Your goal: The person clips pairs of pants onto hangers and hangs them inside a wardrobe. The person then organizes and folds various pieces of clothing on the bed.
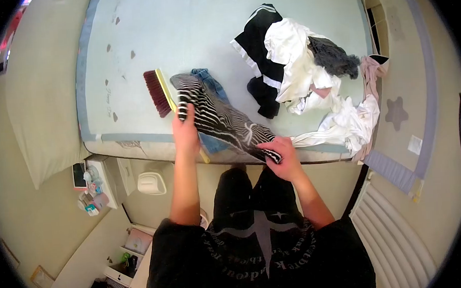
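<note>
A black-and-white striped garment is stretched between my two hands above the near edge of the bed. Its upper left end is gripped by my left hand, thumb on top. My right hand pinches the lower right end. Beneath the garment lies a piece of blue denim, partly covered. Just left of the garment is a brush with dark red bristles and a yellow-green back; its handle passes under the garment and my left forearm.
A pile of white clothes, a black garment and a dark grey one lies on the bed at the right. More white cloth reaches the front edge. A padded rail borders the right side; a white bin stands below left.
</note>
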A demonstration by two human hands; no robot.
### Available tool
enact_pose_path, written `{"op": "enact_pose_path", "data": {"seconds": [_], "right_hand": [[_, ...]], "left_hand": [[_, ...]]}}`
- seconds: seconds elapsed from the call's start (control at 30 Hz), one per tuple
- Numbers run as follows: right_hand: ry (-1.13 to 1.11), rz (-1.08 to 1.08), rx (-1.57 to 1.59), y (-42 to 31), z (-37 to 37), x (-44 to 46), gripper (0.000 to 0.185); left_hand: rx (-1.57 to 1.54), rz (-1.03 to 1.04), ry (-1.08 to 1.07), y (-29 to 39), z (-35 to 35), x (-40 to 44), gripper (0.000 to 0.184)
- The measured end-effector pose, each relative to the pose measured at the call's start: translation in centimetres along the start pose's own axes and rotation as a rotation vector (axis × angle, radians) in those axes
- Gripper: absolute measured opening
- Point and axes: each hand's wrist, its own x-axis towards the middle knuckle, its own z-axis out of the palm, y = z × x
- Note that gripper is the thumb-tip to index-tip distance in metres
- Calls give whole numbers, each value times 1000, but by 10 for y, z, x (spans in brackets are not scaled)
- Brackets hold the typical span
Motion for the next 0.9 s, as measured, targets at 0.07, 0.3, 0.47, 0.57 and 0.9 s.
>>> {"op": "enact_pose_path", "data": {"seconds": [0.07,0.3,0.47,0.57,0.9], "right_hand": [[-1,-18,45,7,-2,-1,31],[-88,-110,161,-34,-21,52,21],[315,-353,-65,-40,-7,78,48],[401,-301,49,-38,7,84,65],[353,147,234,-6,35,55,58]], "left_hand": [[314,31,-188,-8,-4,-3,30],[715,-57,-835,6,46,-42,32],[404,-443,-806,0,53,-58,42],[469,-294,-949,-15,51,-50,49],[1170,425,-798,-21,62,-62,49]]}}
